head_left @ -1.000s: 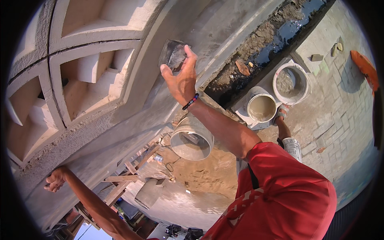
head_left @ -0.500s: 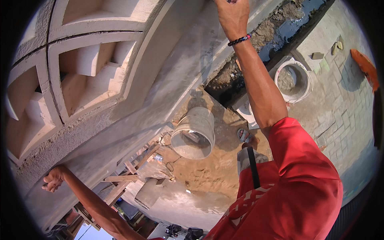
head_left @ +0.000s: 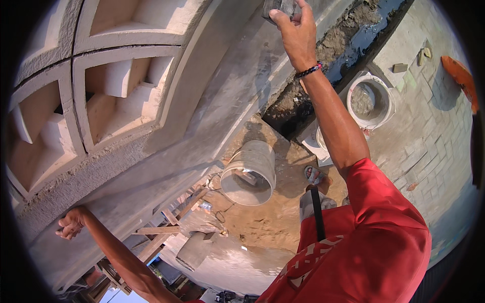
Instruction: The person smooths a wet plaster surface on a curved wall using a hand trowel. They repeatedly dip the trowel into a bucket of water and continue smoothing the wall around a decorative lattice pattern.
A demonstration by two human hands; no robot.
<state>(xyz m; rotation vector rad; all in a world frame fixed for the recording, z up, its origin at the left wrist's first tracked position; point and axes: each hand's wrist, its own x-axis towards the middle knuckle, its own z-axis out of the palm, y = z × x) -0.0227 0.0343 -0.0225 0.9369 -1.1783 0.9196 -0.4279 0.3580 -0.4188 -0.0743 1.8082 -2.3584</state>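
One grey tool point(head_left: 279, 7) pinched in right hand point(head_left: 298, 31) fingers, against wall point(head_left: 222, 96)

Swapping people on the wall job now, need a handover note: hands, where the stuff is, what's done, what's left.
Right hand: raised, gripping a grey block-like tool pressed on the plastered wall band at the top of the picture.
Left hand: closed on the wall's lower edge, holding on.
Below: empty bucket on the platform, bucket of grey mix on the paving.
Done: band looks smooth grey below the hand.
Left: rough strip under the decorative blocks seems unfinished.
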